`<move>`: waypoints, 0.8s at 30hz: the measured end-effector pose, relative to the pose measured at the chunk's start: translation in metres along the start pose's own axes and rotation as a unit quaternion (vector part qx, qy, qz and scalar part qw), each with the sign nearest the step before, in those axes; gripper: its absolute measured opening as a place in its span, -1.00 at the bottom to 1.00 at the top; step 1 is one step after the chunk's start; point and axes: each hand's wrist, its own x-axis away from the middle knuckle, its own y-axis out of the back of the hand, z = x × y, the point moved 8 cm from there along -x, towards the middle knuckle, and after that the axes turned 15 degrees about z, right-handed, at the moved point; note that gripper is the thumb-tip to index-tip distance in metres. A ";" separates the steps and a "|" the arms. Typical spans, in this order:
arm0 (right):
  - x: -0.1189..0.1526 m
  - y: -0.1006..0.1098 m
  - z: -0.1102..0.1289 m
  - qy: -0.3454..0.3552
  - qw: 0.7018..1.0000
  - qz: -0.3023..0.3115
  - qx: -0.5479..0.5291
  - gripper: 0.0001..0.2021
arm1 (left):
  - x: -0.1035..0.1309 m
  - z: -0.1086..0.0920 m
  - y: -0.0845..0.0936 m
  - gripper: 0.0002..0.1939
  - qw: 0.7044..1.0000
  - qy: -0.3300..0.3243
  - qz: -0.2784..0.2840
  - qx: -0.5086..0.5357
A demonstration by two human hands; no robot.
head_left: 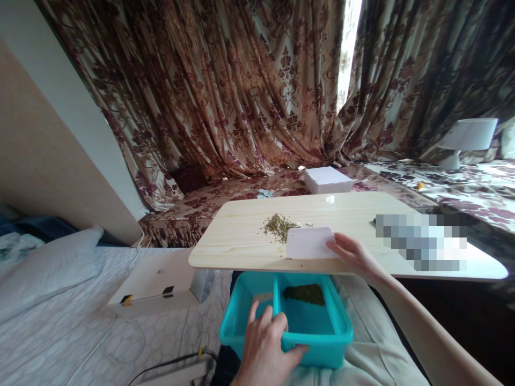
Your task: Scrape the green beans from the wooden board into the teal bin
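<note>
My right hand [349, 251] is closed on the right edge of a thin white rectangular board [310, 243] with rounded corners. The board is tilted just above or against the tabletop. Beside its left edge lies a loose pile of small green-brown dried bits [277, 226], with a few stray ones nearer the table's front edge. My left hand [266, 339] grips the near rim of a teal two-compartment bin [341, 333], fingers inside and thumb outside. Dark green crumbs [306, 293] fill the back of its right compartment. Something pale [262, 297] shows in the left one, partly hidden by my fingers.
The pale wooden table [225, 230] overhangs the bin's far side. A pixelated object [418, 241] lies at its right. Behind stands a white box [328, 179]; a larger white box [156, 281] and cables are on the bed at left. A lamp [469, 136] stands far right.
</note>
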 end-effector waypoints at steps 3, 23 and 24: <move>0.008 0.002 0.003 -0.003 1.000 0.009 -0.004 -0.54 | 0.000 0.003 0.003 -0.66 1.000 0.005 0.008 -0.002; -0.039 -0.041 0.004 0.074 0.997 -0.022 -0.011 -0.76 | -0.005 0.028 0.013 -0.73 0.998 0.013 0.063 -0.027; -0.040 -0.044 0.005 0.074 0.997 -0.014 -0.011 -0.76 | -0.004 0.028 0.016 -0.73 0.997 0.015 0.062 -0.030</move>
